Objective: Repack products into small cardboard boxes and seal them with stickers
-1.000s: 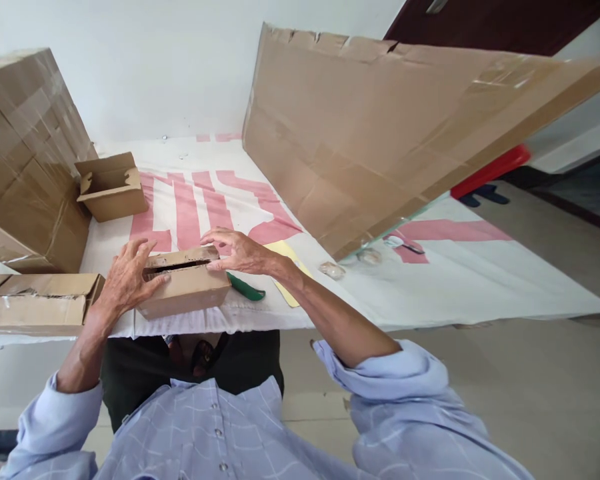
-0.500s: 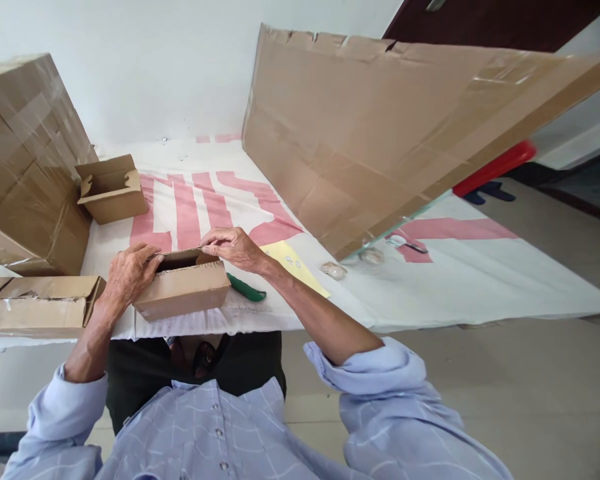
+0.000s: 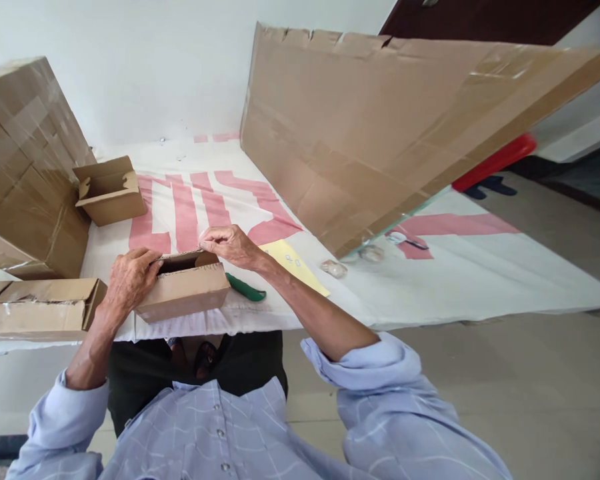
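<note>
A small cardboard box (image 3: 184, 293) with its top open stands at the table's near edge, in front of my body. My left hand (image 3: 134, 275) is closed on its left end, thumb at the upper rim and fingers over the far corner. At the far right corner, my right hand (image 3: 230, 245) pinches the box's upper edge between thumb and fingertips. The inside of the box is dark, and I cannot make out what it holds. A green tool handle or sheath (image 3: 246, 288) lies just right of the box. Beyond it rests a yellow sheet (image 3: 297, 267), partly under my right forearm.
Left of my hand lie closed cardboard boxes (image 3: 45, 310). Behind them stand an open small box (image 3: 113, 197) and a tall taped carton stack (image 3: 35, 167). A large cardboard panel (image 3: 380, 133) leans across the back right. Small wrapped items (image 3: 334, 269) lie near its foot.
Both hands keep their hold on the box. My right hand's fingertips have shifted very slightly at the rim, and the view has tilted a little.
</note>
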